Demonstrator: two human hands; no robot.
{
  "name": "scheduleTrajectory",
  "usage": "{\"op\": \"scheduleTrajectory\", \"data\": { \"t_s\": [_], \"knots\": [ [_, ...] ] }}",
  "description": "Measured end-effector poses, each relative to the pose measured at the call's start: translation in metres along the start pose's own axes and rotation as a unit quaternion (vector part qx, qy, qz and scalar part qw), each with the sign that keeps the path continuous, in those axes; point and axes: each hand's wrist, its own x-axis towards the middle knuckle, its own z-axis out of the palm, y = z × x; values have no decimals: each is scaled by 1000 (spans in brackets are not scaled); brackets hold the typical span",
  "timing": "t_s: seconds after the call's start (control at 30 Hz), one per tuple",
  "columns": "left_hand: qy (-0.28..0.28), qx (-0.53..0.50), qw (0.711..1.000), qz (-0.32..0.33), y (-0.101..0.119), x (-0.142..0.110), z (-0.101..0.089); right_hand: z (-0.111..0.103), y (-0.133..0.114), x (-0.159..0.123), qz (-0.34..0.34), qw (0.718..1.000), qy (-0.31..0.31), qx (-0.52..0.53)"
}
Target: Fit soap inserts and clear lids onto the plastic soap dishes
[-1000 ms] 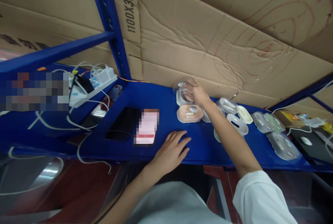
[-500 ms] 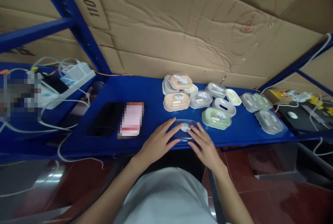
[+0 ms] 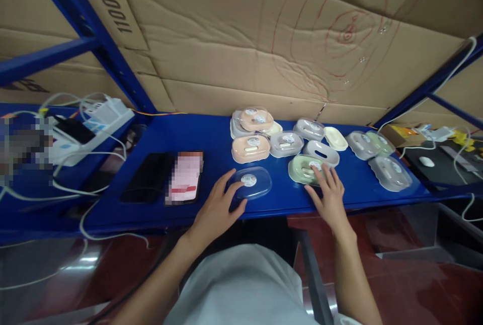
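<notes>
A clear plastic lid with a round white sticker lies on the blue shelf top before me. My left hand is at its left edge, thumb and fingers apart, the fingertips overlapping the rim. My right hand reaches over the right front side of a green soap box with a clear cover. Its fingers are spread; whether they press on the cover cannot be made out. Behind stand a peach soap box, a grey soap box and an uncovered grey soap dish tray with a dark slot.
A phone with a lit, blurred screen lies left, beside a dark flat object. More covered boxes sit at the right. A cream dish lies at the back. Power strips and cables fill the left; a cardboard wall rises behind.
My right hand has left the clear lid and moved right to the green soap box. My left hand and the clear lid appear slightly further left, as the camera view has also shifted.
</notes>
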Motion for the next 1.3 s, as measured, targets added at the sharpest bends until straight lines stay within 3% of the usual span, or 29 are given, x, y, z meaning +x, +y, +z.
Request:
{"op": "scheduleTrajectory", "data": {
  "t_s": [0.1, 0.23, 0.37, 0.43, 0.53, 0.67, 0.8, 0.87, 0.93, 1.0, 1.13, 1.3],
  "knots": [
    [-16, -3, 1000, -10, -1, 1, 2, -8, 23, 14, -4, 1000, -7, 15],
    [-17, -8, 1000, -17, -3, 0, 3, -13, 72, 50, 39, 999, 15, 31],
    [-15, -6, 1000, -12, -4, -1, 3, -5, 120, 71, 30, 998, -60, 22],
    [-18, 0, 1000, -9, -4, -1, 3, -2, 132, 71, 9, 997, -71, 28],
    [-19, 10, 1000, -8, -5, -1, 4, -3, 135, 64, 7, 999, -40, 22],
    [-2, 12, 1000, -6, -5, 0, 6, -20, 114, 50, 38, 998, 38, 20],
    [17, 11, 1000, -4, -7, 1, 8, -49, 43, 23, 39, 993, 96, 61],
    [29, 15, 999, -8, -8, 1, 8, -59, -5, 1, -1, 991, 78, 109],
    [40, 33, 999, -4, -8, 1, 6, -61, -47, -20, -67, 991, 5, 113],
    [46, 66, 997, 1, -8, 0, 2, -56, -73, -36, -112, 986, -48, 112],
    [50, 115, 992, -15, -8, -2, -5, -35, -80, -41, -137, 981, -92, 106],
    [51, 132, 990, -5, -3, 0, -8, -14, -73, -22, -154, 980, -89, 89]
  ]
}}
